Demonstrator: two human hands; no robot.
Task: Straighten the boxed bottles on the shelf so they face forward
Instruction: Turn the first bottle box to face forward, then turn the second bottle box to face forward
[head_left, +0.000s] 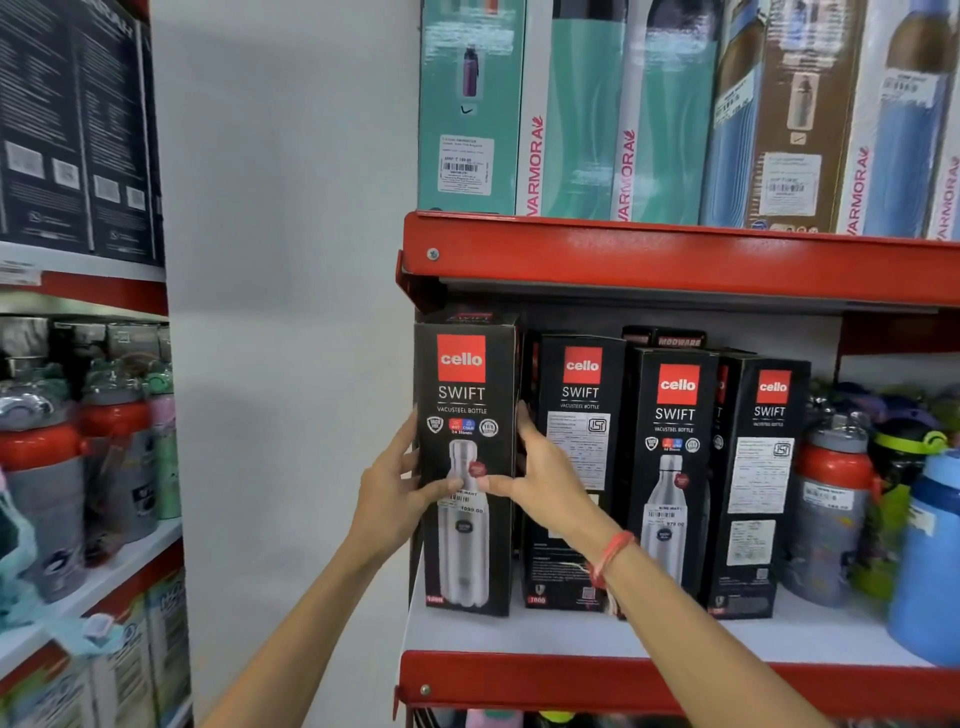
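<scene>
Left hand (387, 480): wrapped on the first box (466, 467), thumb across the front.
First box: at the shelf's (571, 636) left end, held upright, front showing.
Right hand (540, 475): gripping its other side.
Next box (576, 467): label side showing; should be turned.

A plain white wall (291, 312) is filling the middle of the view, catching soft, even light with a faint shadow at its upper part. At three o'clock a red metal shelving unit (675, 260) is standing against it, its white shelf board (571, 636) showing above a red front lip (623, 680). At nine o'clock a second rack (104, 291) with red edges and white boards is running out of frame, slightly blurred.
</scene>
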